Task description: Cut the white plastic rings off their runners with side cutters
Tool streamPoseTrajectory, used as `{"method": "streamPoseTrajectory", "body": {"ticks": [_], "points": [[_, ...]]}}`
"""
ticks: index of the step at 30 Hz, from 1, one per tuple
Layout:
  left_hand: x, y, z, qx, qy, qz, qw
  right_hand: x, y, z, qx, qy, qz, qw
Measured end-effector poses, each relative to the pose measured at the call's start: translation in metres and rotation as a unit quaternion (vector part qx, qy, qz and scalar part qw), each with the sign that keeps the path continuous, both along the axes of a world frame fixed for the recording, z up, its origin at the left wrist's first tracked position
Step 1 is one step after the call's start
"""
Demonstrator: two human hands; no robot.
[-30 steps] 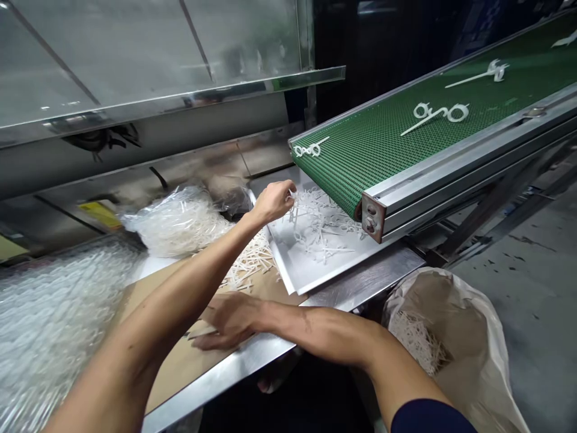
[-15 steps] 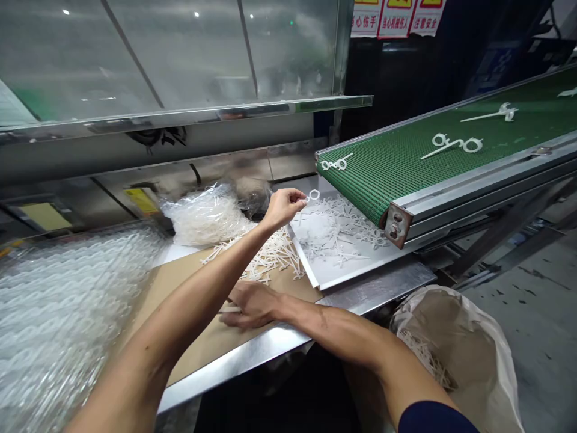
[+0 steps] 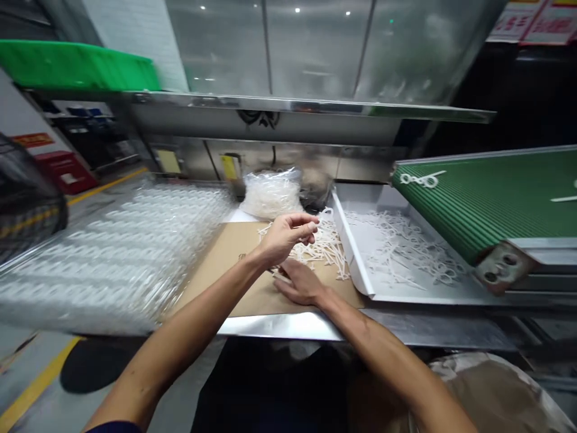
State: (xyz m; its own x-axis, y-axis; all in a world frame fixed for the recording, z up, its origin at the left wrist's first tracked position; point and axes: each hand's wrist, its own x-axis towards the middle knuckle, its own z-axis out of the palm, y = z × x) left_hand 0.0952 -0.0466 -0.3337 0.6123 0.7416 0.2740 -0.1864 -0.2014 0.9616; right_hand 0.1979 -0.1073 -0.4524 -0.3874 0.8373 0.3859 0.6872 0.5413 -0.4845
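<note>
My left hand (image 3: 288, 237) is over the brown cardboard sheet (image 3: 252, 300), thumb and fingers pinched together. A small white plastic ring piece (image 3: 326, 213) shows at its fingertips. Just below and nearer to me, my right hand (image 3: 303, 282) rests low above the cardboard with its fingers curled. Something slim and pale pokes out from those fingers, too blurred to name. Behind both hands lies a loose heap of white plastic pieces (image 3: 331, 246), partly covered by the left hand.
At right, a white tray (image 3: 356, 264) holds many ring pieces beneath a green conveyor belt (image 3: 509, 198). A clear bag of white parts (image 3: 273, 195) stands at the back. Plastic-wrapped stacked rows (image 3: 121, 258) fill the left. A lined bin (image 3: 496, 391) stands low right.
The view has swung left. My left hand has drawn back from over the tray to the cardboard, bringing the ring piece close to my right hand.
</note>
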Motion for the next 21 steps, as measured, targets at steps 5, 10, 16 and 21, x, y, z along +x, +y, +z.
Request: {"method": "streamPoseTrajectory", "body": {"ticks": [5, 10, 16, 21], "points": [[-0.100, -0.017, -0.038, 0.055, 0.051, 0.166, 0.983, 0.002, 0.001, -0.006, 0.021, 0.008, 0.009, 1.000], [-0.178, -0.023, -0.086, 0.157, 0.173, 0.322, 0.917, 0.003, 0.004, -0.014, 0.042, 0.002, 0.014, 0.999], [-0.200, -0.024, -0.129, 0.258, 0.292, 0.264, 0.883, 0.001, 0.003, -0.017, 0.053, -0.047, -0.006, 0.998], [-0.202, -0.020, -0.139, 0.320, 0.314, 0.208, 0.869, -0.004, 0.002, -0.015, 0.065, -0.088, -0.042, 0.993]]}}
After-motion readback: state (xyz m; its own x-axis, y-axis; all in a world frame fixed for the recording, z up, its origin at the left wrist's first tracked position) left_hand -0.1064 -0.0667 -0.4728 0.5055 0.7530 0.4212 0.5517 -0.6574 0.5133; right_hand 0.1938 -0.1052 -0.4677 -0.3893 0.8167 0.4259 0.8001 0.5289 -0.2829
